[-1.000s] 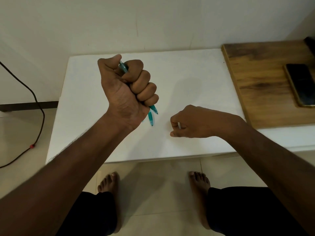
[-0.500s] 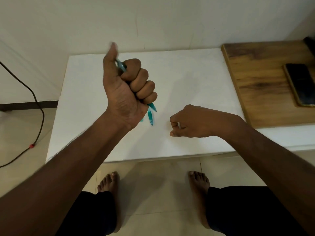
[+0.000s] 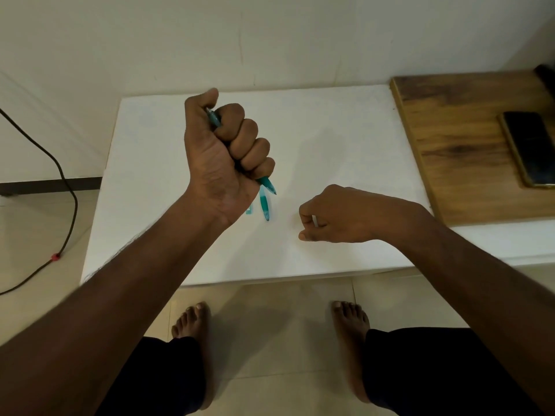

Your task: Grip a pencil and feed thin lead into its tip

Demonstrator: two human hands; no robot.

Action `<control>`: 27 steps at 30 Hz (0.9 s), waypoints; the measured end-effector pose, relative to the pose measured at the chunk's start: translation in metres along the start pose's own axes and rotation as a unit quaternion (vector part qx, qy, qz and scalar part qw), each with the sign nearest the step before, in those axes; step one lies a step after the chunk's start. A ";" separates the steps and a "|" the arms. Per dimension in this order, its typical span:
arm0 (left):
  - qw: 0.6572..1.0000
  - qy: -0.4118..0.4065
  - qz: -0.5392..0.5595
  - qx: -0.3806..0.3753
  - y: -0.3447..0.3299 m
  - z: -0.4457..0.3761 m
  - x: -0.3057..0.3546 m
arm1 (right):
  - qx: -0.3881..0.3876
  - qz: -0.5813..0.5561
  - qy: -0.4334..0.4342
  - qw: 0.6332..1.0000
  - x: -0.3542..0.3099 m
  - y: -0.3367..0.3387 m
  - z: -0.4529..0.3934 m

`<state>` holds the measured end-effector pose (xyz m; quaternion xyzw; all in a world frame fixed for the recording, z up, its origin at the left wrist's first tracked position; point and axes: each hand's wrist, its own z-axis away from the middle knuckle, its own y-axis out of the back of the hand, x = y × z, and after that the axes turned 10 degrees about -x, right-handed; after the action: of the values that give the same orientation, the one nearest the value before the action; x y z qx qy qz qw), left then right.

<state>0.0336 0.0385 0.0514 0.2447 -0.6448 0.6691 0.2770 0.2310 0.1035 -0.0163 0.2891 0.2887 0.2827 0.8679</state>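
Observation:
My left hand (image 3: 223, 159) is raised over the white table (image 3: 330, 139) in a fist around a teal pen (image 3: 268, 185). The pen's tip sticks out below my little finger and its other end shows by my thumb. A second teal pen piece (image 3: 265, 208) lies on the table just under that hand, with a small teal bit (image 3: 248, 209) beside it. My right hand (image 3: 339, 216) rests low on the table to the right, its fingers curled and pinching a small white thing (image 3: 314, 221) that is mostly hidden.
A wooden board (image 3: 456, 139) lies on the table's right end with a dark phone (image 3: 530, 148) on it. A black cable (image 3: 64, 187) runs down the wall to the floor at left. My bare feet (image 3: 192, 325) stand on the tiled floor below the table edge.
My left thumb lifted up off the fist and has come part way back down. The right hand has barely moved.

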 end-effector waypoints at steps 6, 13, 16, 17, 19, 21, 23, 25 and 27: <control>1.000 -0.003 -0.003 0.002 0.002 0.002 -0.001 | -0.001 0.001 0.000 1.000 -0.001 -0.001 0.000; 1.000 0.002 0.018 -0.016 0.003 0.002 -0.002 | -0.002 -0.001 -0.002 1.000 -0.001 -0.001 -0.001; 1.000 0.001 0.011 -0.007 0.004 0.001 -0.002 | -0.002 -0.002 -0.004 1.000 -0.001 0.000 0.000; 1.000 0.001 0.010 0.000 0.004 0.000 -0.003 | -0.003 -0.001 -0.005 1.000 -0.001 0.000 0.000; 1.000 0.002 0.013 0.007 0.006 -0.001 -0.001 | -0.005 0.002 -0.005 1.000 -0.002 0.000 0.001; 1.000 0.006 0.017 0.001 0.007 -0.001 0.000 | -0.007 0.001 -0.005 1.000 -0.002 0.001 0.001; 1.000 0.009 0.011 -0.001 0.006 -0.001 0.001 | -0.010 -0.001 -0.006 1.000 -0.003 0.001 0.002; 1.000 0.007 0.004 0.002 0.005 -0.001 0.000 | -0.012 -0.002 -0.008 1.000 -0.004 0.002 0.003; 1.000 -0.002 0.011 -0.005 0.005 0.000 0.000 | -0.013 0.003 -0.010 1.000 -0.005 0.003 0.003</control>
<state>0.0305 0.0382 0.0478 0.2375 -0.6510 0.6686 0.2698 0.2287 0.1008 -0.0105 0.2817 0.2759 0.2859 0.8734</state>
